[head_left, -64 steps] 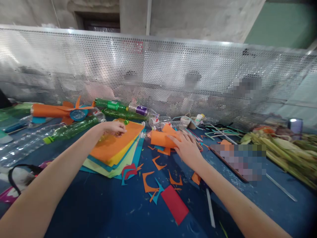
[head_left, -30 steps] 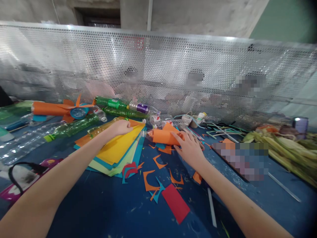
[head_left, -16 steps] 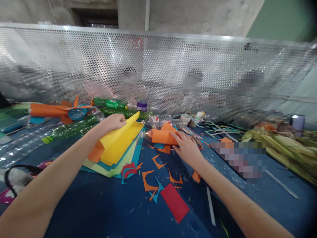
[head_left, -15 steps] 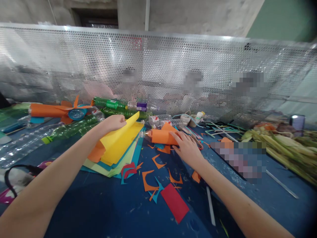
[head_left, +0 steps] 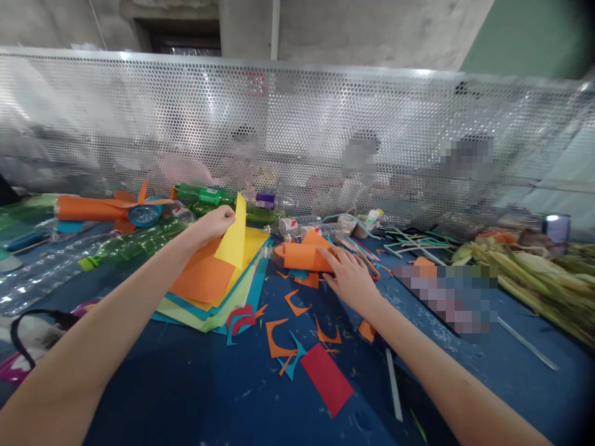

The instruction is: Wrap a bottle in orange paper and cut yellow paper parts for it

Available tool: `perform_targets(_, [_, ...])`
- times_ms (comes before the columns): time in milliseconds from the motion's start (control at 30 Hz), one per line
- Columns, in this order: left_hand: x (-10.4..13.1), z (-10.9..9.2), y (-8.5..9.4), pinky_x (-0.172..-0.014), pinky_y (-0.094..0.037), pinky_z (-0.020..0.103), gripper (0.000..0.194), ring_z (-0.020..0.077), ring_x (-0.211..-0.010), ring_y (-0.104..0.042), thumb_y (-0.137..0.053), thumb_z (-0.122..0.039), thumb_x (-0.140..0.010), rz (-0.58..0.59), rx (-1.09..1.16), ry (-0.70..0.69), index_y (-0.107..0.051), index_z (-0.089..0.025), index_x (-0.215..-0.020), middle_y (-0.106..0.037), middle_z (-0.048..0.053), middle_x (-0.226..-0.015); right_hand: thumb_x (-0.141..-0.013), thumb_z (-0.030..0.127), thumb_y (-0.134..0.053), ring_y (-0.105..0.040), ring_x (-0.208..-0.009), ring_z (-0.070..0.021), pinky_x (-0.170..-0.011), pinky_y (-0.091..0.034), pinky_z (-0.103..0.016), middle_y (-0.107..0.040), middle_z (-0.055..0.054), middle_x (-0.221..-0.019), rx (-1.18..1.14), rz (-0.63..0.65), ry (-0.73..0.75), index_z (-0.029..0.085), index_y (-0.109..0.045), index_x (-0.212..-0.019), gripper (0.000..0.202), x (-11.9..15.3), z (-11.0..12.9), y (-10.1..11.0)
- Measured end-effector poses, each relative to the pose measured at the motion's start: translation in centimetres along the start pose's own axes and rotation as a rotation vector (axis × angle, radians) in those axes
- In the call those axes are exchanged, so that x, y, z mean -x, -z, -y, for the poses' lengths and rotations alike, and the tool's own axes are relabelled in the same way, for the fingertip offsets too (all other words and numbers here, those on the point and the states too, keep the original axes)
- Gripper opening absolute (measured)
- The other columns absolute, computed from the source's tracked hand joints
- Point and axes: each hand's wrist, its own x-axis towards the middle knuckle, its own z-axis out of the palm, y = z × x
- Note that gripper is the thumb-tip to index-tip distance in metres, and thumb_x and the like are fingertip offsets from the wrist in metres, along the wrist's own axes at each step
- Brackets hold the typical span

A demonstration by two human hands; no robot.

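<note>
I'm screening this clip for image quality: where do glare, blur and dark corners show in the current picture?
Head view: glints on the perforated panel and clear plastic bottles; head view: everything behind the panel hazy, partly pixelated; head view: upper right corner dark; head view: left hand and right hand fairly clear.

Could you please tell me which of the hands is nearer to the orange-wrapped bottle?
Right: the right hand touches the orange-wrapped bottle; the left hand is apart, to its left.
</note>
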Motion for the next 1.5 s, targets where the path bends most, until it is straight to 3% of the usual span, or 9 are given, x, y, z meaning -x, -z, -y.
perform_targets(200, [-0.4, 0.3, 0.3, -0.044, -0.024, 0.023, 0.015, 0.0108, -0.046, -0.034, -0.038, -0.031, -0.084, -0.213, 0.135, -0.016, -0.043, -0.02, -0.092, -0.033, -0.005, -0.058, -0.08, 0.021, -0.05, -0.041, -0.117, -0.0267, -0.096, -0.033, -0.043, -0.046, -0.009, -0.129, -0.002, -0.017, 0.013, 0.025, -0.038, -0.131, 0.053, 0.0, -0.2, -0.2])
perform_targets(467, [4.4, -5.5, -0.6, -0.061, -0.038, 0.025, 0.008, 0.0122, -0.064, -0.043, -0.03, -0.027, -0.091, -0.466, 0.283, -0.481, -0.036, -0.021, -0.092, -0.041, 0.0, -0.076, -0.08, 0.016, -0.046, -0.04, -0.118, -0.0285, -0.093, -0.035, -0.045, -0.046, -0.01, -0.13, -0.025, -0.05, -0.005, 0.028, -0.04, -0.131, 0.052, -0.1, -0.6, -0.1])
perform_targets(633, [9.9, -9.4, -3.9, -0.084, -0.043, 0.034, 0.012, 0.0198, -0.094, -0.05, -0.031, -0.017, -0.089, -0.109, -0.038, -0.822, -0.043, -0.019, -0.091, -0.051, 0.008, -0.1, -0.088, 0.04, -0.035, -0.046, -0.115, -0.0254, -0.097, -0.034, -0.042, -0.054, -0.009, -0.121, -0.657, -0.089, -0.115, 0.022, -0.052, -0.12, 0.04, -1.1, 0.0, 1.4])
perform_targets(833, [13.3, -10.3, -7.6, -0.082, -0.047, 0.038, 0.024, 0.0266, -0.106, -0.052, -0.036, -0.014, -0.085, 0.155, -0.144, -0.938, -0.047, -0.015, -0.106, -0.053, 0.015, -0.114, -0.084, 0.064, -0.009, -0.061, -0.098, -0.0241, -0.08, -0.049, -0.04, -0.066, -0.008, -0.104, -1.818, 0.253, -0.4, 0.022, -0.042, -0.128, 0.07, -1.4, 1.6, 4.5])
perform_targets(1000, [11.0, -10.1, -7.8, -0.091, -0.044, 0.04, 0.038, 0.0242, -0.11, -0.052, -0.036, -0.028, -0.09, 0.122, 0.019, -0.852, -0.038, -0.02, -0.127, -0.054, 0.01, -0.121, -0.083, 0.066, -0.014, -0.06, -0.102, -0.0225, -0.085, -0.047, -0.039, -0.063, -0.007, -0.113, -1.909, 0.326, -0.331, 0.025, -0.037, -0.132, 0.068, -1.0, 1.5, 5.2])
perform_targets(1167, [7.5, -8.3, -7.9, -0.098, -0.039, 0.042, 0.034, 0.0252, -0.112, -0.05, -0.042, -0.031, -0.087, 0.037, 0.211, -0.761, -0.048, -0.023, -0.12, -0.055, 0.008, -0.122, -0.083, 0.065, -0.018, -0.055, -0.109, -0.0212, -0.088, -0.045, -0.038, -0.055, -0.008, -0.126, -1.723, 0.269, -0.217, 0.027, -0.03, -0.136, 0.066, -0.7, 0.7, 4.9])
perform_targets(1267, [6.0, -7.0, -8.0, -0.095, -0.043, 0.04, 0.032, 0.0241, -0.106, -0.055, -0.045, -0.03, -0.085, 0.09, 0.359, -0.7, -0.052, -0.023, -0.116, -0.058, 0.006, -0.118, -0.079, 0.059, -0.044, -0.055, -0.109, -0.022, -0.088, -0.046, -0.038, -0.053, -0.006, -0.127, -1.682, 0.283, -0.184, 0.03, -0.033, -0.133, 0.063, -0.5, 0.7, 5.0])
perform_targets(1367, [4.8, -6.1, -7.6, -0.101, -0.035, 0.044, 0.032, 0.0272, -0.117, -0.045, -0.051, -0.029, -0.082, 0.017, 0.324, -0.723, -0.055, -0.022, -0.113, -0.056, 0.007, -0.121, -0.072, 0.036, -0.064, -0.06, -0.103, -0.021, -0.089, -0.047, -0.037, -0.06, -0.003, -0.119, -1.774, 0.288, -0.333, 0.029, -0.046, -0.124, 0.055, -0.6, 1.1, 4.9])
perform_targets(1500, [3.6, -5.2, -6.6, -0.102, -0.03, 0.048, 0.044, 0.0305, -0.126, -0.031, -0.056, -0.034, -0.078, -0.079, 0.317, -0.597, -0.05, -0.022, -0.119, -0.045, 0.01, -0.13, -0.08, 0.037, -0.054, -0.065, -0.091, -0.0217, -0.085, -0.05, -0.036, -0.069, -0.007, -0.099, -1.876, 0.268, -0.662, 0.019, -0.061, -0.102, 0.03, -1.1, 0.8, 4.6])
